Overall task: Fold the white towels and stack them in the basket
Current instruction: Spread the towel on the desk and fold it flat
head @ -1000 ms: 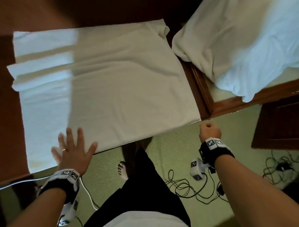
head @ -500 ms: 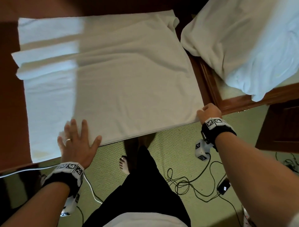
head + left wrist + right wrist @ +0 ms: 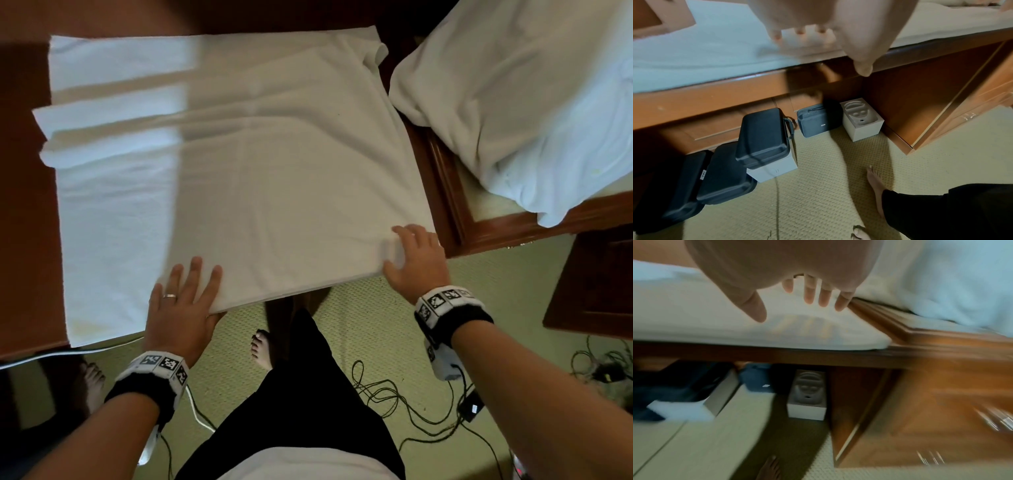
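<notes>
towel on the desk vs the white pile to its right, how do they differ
The towel on the desk lies spread flat with straight edges; the white pile is crumpled and heaped. The left hand and right hand rest on the towel's near edge; nothing touches the pile. The towel sits on the dark desk; the pile lies on a separate surface beside it. Both are white cloth.

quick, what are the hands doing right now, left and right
Left hand: open, fingers straight, flat on the near edge of the white towel.
Right hand: open, fingers spread over the towel's near right corner.
</notes>
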The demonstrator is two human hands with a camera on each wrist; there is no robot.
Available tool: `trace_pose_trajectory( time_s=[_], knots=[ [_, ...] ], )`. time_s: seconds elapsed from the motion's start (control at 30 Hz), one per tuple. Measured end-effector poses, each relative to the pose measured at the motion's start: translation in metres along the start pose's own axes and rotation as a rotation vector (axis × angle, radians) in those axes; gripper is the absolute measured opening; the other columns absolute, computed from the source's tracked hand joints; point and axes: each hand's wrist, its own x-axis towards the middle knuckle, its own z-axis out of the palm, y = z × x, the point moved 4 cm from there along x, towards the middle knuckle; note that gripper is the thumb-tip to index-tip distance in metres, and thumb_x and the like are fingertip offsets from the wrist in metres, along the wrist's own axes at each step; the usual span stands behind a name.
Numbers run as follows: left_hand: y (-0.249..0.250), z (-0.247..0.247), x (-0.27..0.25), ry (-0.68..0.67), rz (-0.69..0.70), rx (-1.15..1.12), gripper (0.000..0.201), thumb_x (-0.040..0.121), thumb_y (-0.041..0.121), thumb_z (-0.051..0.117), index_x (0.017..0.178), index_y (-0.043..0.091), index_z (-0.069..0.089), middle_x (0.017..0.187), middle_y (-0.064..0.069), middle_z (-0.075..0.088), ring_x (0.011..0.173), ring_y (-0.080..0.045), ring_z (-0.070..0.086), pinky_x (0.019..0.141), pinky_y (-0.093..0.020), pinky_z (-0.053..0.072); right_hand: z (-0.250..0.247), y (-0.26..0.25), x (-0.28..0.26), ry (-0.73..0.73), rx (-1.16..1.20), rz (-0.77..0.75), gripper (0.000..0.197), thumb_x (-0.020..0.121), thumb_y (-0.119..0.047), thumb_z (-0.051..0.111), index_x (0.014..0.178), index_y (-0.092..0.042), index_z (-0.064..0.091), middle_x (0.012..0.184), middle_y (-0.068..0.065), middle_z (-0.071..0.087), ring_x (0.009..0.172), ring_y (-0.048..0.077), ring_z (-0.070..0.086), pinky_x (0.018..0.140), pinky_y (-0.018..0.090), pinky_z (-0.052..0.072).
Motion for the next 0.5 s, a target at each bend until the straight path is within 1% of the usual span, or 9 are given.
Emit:
trace_pose_trajectory(
  time_s=[0.07,0.13,0.2,0.23,0.27,0.33,0.37,0.43,0.5],
  knots=[
    [0.004,0.000,-0.002,0.041,0.009,0.008,0.081,0.082,0.041,0.071,0.153,0.023,0.038,0.162,-0.011,0.028,0.141,-0.046,0.036,0.105,-0.064,0.034,0.018,-0.032,-0.004,-0.144,-0.142,-0.191,0.083,0.072,-0.038,0.067,0.147,-0.021,0.036,0.150,0.013,0.038,0.134,0.041,0.038,0.103,0.055,0.039],
    [0.007,-0.001,-0.006,0.042,0.002,0.008,0.093,0.070,0.025,0.085,0.151,0.022,0.041,0.160,-0.012,0.033,0.138,-0.047,0.040,0.101,-0.063,0.038,0.033,-0.049,-0.006,-0.262,-0.255,-0.264,0.098,0.073,-0.034,0.070,0.155,-0.027,0.017,0.163,0.012,0.016,0.146,0.044,0.019,0.112,0.060,0.028],
    [0.008,-0.003,-0.009,0.039,0.022,0.014,0.088,0.070,0.017,0.083,0.149,0.020,0.045,0.158,-0.013,0.037,0.135,-0.046,0.045,0.097,-0.061,0.042,0.044,-0.051,-0.008,-0.364,-0.328,-0.288,0.107,0.079,-0.026,0.069,0.156,-0.029,-0.003,0.164,0.013,-0.009,0.148,0.047,-0.001,0.117,0.061,0.018],
    [0.008,-0.004,-0.011,0.045,0.042,0.020,0.081,0.073,0.016,0.075,0.148,0.019,0.046,0.157,-0.013,0.039,0.134,-0.046,0.047,0.096,-0.061,0.044,0.046,-0.049,-0.008,-0.393,-0.352,-0.297,0.107,0.081,-0.017,0.067,0.156,-0.029,-0.009,0.163,0.013,-0.016,0.148,0.048,-0.005,0.118,0.060,0.017],
    [0.008,-0.007,-0.014,0.050,0.060,0.019,0.075,0.075,0.018,0.065,0.147,0.019,0.045,0.156,-0.013,0.041,0.132,-0.045,0.049,0.094,-0.059,0.046,0.045,-0.046,-0.009,-0.398,-0.360,-0.317,0.106,0.080,-0.007,0.063,0.156,-0.028,-0.008,0.163,0.015,-0.016,0.148,0.049,-0.004,0.118,0.060,0.019],
    [0.005,-0.014,-0.017,0.048,0.086,-0.001,0.070,0.074,0.019,0.051,0.144,0.015,0.047,0.152,-0.015,0.046,0.129,-0.045,0.053,0.089,-0.058,0.051,0.039,-0.040,-0.009,-0.369,-0.362,-0.385,0.102,0.073,0.006,0.062,0.158,-0.020,0.011,0.163,0.022,0.004,0.145,0.053,0.015,0.111,0.059,0.034],
    [0.002,-0.017,-0.018,0.037,0.091,-0.008,0.067,0.074,0.016,0.052,0.141,0.011,0.052,0.148,-0.017,0.050,0.125,-0.046,0.056,0.085,-0.058,0.052,0.036,-0.036,-0.009,-0.366,-0.382,-0.432,0.098,0.067,0.010,0.064,0.154,-0.014,0.026,0.159,0.025,0.019,0.140,0.054,0.028,0.104,0.059,0.042],
    [-0.005,-0.024,-0.020,0.016,0.079,0.006,0.055,0.074,0.012,0.054,0.128,0.003,0.062,0.138,-0.021,0.058,0.115,-0.047,0.062,0.079,-0.057,0.055,0.032,-0.029,-0.011,-0.349,-0.436,-0.524,0.082,0.060,0.013,0.068,0.138,-0.004,0.050,0.145,0.029,0.044,0.126,0.053,0.049,0.091,0.058,0.052],
    [-0.014,-0.035,-0.019,0.020,0.029,0.016,0.048,0.075,0.017,0.043,0.111,0.000,0.069,0.121,-0.024,0.067,0.096,-0.046,0.069,0.072,-0.054,0.056,0.023,-0.025,-0.010,-0.302,-0.459,-0.556,0.058,0.064,0.013,0.063,0.120,-0.002,0.060,0.129,0.028,0.059,0.112,0.050,0.061,0.085,0.056,0.055]
  ],
)
